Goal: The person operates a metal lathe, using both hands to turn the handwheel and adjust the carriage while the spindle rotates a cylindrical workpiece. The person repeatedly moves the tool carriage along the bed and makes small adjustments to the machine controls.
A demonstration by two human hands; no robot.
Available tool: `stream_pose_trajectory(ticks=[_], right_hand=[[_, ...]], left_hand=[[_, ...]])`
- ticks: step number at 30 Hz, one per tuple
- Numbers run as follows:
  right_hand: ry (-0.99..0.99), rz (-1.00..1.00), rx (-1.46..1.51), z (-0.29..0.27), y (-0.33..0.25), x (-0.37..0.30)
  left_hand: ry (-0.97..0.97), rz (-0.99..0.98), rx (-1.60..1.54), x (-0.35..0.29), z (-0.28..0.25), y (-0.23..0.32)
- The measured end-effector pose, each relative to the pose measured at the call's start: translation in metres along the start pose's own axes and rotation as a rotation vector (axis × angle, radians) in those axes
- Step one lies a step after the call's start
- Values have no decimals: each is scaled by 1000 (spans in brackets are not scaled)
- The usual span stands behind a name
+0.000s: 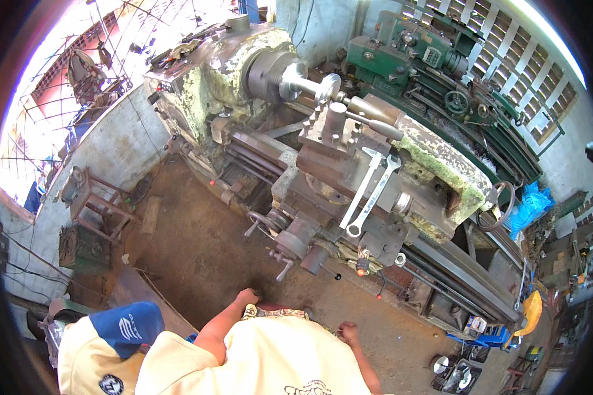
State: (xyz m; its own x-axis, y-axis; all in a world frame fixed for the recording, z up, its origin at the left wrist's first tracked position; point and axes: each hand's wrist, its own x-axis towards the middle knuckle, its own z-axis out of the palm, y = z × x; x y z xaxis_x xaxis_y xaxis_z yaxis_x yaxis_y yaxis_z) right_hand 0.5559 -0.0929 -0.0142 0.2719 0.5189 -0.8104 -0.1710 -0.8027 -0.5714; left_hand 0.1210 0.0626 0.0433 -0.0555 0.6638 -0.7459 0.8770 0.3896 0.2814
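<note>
Both hands are down in the bottom part of the frame, well apart, in front of a cream shirt. The left hand is just left of bottom centre with its fingers kinda curled, but I can't tell how far open they are or if there's anything in them. Same deal with the right hand, lower and further right: looks bunched up, contents hidden.

Nearest thing to both is the big worn lathe, running diagonally from upper left to lower right, with its cross-slide handle around the middle. Neither hand is touching it. There's a shiny flanged metal piece at the chuck, top centre. Two silver tools lie side by side right of centre: a flat one with a wider head and a combination wrench.

Second lathe, a green one, sits upper right, plus a bright blue plastic bag at the right. Little stool over on the left.
</note>
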Motion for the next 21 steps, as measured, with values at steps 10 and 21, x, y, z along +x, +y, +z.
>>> stream_pose_trajectory(ticks=[10,21], right_hand=[[-81,-207,-362,-23,21,-26],[-72,-190,-477,12,5,-37]], left_hand=[[-34,-26,3,-5,-2,-5],[28,-11,-11,7,-14,-39]])
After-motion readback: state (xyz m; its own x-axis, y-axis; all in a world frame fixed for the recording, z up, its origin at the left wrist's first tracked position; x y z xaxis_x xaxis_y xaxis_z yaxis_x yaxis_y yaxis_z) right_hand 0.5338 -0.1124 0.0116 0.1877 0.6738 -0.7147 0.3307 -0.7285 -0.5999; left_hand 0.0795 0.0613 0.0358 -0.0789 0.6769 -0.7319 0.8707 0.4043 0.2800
